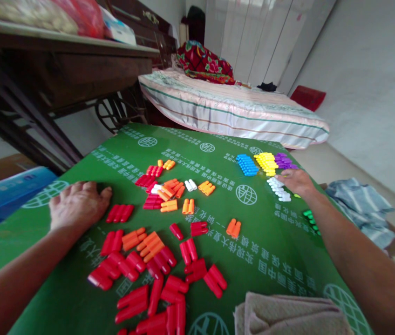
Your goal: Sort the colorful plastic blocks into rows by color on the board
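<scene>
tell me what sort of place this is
Most likely a bedroom in a home: beyond the green tabletop stands a bed with a striped cover, and a red floral quilt lies heaped on the bed.

Home bedroom: 1 bed [232, 104], floral quilt [204, 65], pale wardrobe [253, 39].

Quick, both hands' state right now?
Left hand: open, palm down on the green board.
Right hand: at the white pieces; grip cannot be told.

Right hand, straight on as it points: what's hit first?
Probably the white, ridged plastic-looking pieces grouped by the fingers of the right hand; whether they already touch is unclear.
</scene>
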`<state>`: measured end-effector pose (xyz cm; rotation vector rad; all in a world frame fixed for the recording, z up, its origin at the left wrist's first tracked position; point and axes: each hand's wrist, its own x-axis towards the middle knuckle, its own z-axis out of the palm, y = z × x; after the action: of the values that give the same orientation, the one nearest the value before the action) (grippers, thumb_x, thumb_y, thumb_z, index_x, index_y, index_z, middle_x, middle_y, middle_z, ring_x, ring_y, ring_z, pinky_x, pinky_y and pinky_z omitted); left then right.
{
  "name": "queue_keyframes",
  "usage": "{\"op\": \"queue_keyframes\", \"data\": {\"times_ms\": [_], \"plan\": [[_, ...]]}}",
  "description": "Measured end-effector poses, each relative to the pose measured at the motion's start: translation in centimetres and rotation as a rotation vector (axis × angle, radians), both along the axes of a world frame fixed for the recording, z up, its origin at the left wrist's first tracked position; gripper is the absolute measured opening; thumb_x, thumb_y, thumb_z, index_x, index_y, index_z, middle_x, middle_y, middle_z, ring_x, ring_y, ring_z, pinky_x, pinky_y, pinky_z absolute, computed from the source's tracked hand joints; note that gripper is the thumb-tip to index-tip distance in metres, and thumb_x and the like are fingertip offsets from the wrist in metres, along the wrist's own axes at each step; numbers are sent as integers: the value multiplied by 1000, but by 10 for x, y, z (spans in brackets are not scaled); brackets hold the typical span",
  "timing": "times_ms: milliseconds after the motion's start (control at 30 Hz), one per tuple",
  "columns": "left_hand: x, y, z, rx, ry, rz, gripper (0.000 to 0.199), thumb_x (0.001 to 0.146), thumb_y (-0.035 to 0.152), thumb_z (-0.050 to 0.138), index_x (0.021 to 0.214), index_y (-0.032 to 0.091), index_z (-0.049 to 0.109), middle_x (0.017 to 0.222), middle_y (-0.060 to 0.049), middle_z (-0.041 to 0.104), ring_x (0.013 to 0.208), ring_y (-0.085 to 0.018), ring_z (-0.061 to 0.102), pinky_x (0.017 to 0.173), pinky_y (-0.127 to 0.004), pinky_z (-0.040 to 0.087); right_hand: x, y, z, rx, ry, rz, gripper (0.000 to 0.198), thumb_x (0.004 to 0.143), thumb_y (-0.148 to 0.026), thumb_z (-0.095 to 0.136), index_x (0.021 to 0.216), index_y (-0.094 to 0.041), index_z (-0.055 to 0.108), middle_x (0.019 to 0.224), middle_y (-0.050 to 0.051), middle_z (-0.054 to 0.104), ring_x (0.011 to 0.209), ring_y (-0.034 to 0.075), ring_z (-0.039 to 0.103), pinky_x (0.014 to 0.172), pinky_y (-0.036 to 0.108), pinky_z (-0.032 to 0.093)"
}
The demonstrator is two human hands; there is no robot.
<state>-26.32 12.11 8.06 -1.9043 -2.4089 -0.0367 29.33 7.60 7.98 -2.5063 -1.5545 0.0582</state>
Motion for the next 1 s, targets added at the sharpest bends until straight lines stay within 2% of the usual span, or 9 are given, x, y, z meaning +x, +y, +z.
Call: {"op": "queue_keyframes", "data": {"times_ms": [233,400,533,800,1000], "plan": [[-2,1,-1,3,-1,-2,69,85,55,18,121,6,51,132,-25,47,124,-39,39,98,-52,34,6,-1,1,-5,-11,-1,36,80,-52,56,91,-22,73,95,6,73,90,23,65,73,29,46],[-1,1,-1,1,2,-11,68,85,55,19,121,7,51,133,-23,47,125,-39,39,99,-52,34,4,0,-3,-18,-21,0,46,72,-55,64,102,-20,71,100,6,72,88,21,64,71,28,47],[-2,1,-2,3,7,-7,67,85,55,19,120,8,51,133,-23,47,125,-39,39,99,-52,34,-1,-1,-2,-52,-31,-9,52,68,-54,69,109,-22,68,96,4,72,82,20,64,66,27,47],[-2,0,-2,7,-1,-7,68,84,55,18,120,8,52,134,-22,47,126,-38,38,100,-52,34,-13,-4,5,-50,-65,-39,46,73,-48,65,110,-22,67,97,8,71,85,25,64,68,31,47],[-1,-1,-3,23,-18,-15,66,85,53,21,120,7,52,134,-23,46,126,-39,38,100,-53,33,-10,-4,2,-88,-83,-20,45,77,-52,59,109,-21,68,102,9,70,88,24,64,69,31,47]]}}
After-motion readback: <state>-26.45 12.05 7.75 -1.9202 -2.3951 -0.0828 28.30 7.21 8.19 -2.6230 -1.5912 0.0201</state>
